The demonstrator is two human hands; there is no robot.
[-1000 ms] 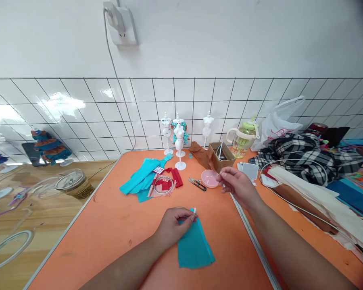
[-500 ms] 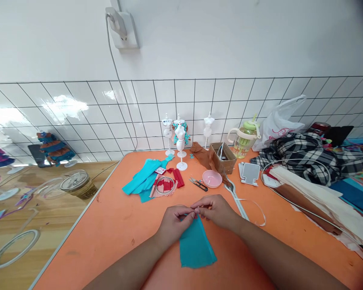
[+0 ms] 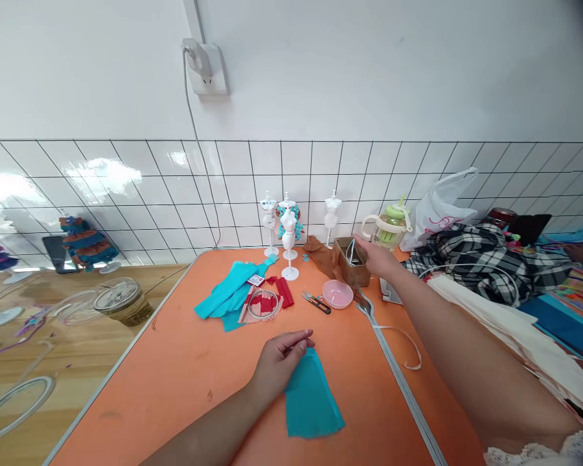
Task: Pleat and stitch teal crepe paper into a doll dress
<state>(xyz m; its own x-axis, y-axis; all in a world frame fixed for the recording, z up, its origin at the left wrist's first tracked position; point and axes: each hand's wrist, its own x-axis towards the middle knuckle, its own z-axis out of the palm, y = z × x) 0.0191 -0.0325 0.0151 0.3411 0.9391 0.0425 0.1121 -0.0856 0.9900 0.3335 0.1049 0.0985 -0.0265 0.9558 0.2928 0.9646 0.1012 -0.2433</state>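
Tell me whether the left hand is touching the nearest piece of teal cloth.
Touching. The head view shows the left hand pinching the narrow top end of the teal cloth between thumb and fingers.

Wall, left of centre: socket (image 3: pixel 217 74), plug inserted, cord hanging down the tiles (image 3: pixel 243 213). Far left, on a wooden tabletop (image 3: pixel 85 369): lidded jar (image 3: pixel 126 307), upright, and a white ring (image 3: pixel 17 409) lying flat nearer. Orange tabletop (image 3: pixel 175 382), far right: green-lidded bottle (image 3: pixel 392 223), upright; beside it, a white plastic bag (image 3: pixel 434 210). Black-and-white checked cloth (image 3: pixel 476 255) noted, heaped. Near centre, a pink bowl (image 3: pixel 337 294); black-handled snips (image 3: pixel 317 302) just left.
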